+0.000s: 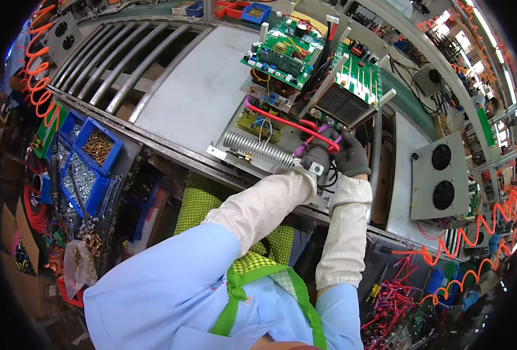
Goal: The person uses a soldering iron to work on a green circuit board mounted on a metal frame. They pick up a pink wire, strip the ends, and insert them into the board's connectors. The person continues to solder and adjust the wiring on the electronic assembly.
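Observation:
On the conveyor before me is an open power unit with a metal base plate (217,153), a green circuit board (290,49) and a dark finned heat sink (343,105). A thick red cable (290,122) with purple-sleeved ends runs from the board side to my hands. My left hand (318,155), in a grey glove, is closed at the cable beneath the heat sink. Beside it my right hand (353,155), also gloved, has its fingers bent in at the cable ends; what they pinch is hidden. A silver coil (257,147) lies left of my left hand.
Blue bins of screws (98,146) and wrenches (111,195) stand at the left. Metal rollers (136,76) cross the conveyor. To the right are a panel with two fans (441,178), coiled orange air hoses (474,233) and a heap of red cables (392,297).

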Demonstrator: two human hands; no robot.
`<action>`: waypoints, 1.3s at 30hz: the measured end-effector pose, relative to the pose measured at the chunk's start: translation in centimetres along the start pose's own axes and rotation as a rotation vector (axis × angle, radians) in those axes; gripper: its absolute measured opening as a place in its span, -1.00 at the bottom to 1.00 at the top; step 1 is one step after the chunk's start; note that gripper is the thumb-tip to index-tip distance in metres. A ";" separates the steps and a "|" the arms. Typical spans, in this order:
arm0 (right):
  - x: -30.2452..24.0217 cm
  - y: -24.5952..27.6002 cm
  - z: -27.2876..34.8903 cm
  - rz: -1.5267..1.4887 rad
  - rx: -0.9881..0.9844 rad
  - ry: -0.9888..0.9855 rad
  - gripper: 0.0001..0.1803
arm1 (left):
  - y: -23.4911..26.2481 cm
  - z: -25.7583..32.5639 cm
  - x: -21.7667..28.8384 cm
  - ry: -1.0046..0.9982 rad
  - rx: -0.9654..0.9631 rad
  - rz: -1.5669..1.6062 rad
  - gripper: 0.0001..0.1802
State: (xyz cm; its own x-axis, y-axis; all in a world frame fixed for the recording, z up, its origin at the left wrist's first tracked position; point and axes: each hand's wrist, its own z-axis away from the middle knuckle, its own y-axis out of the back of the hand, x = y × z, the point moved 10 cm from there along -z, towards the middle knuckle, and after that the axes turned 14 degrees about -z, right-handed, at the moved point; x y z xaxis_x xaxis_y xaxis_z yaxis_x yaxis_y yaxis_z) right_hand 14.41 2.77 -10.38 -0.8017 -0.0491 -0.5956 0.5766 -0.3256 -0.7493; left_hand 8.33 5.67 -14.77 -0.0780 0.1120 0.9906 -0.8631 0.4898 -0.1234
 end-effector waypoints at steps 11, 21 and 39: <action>-3.6 -4.1 5.1 1.427 -0.002 0.728 -0.48 | -0.9 -1.0 -0.6 0.263 -0.046 0.312 -0.80; -2.8 -3.6 4.7 0.804 0.265 0.437 -0.71 | -1.7 -0.8 -1.7 0.440 -0.026 0.454 -0.81; -1.0 -1.3 3.3 0.829 0.079 0.236 -0.76 | -1.3 2.9 1.9 0.481 -0.130 0.588 -0.68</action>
State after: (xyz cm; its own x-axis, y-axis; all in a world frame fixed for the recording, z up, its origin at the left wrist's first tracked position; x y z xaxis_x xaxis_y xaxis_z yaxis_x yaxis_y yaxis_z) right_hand 13.94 0.13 -7.83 -0.0689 -0.1052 -0.9921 0.9413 -0.3364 -0.0297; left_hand 7.88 2.71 -12.57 -0.2544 0.7344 0.6292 -0.6791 0.3275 -0.6569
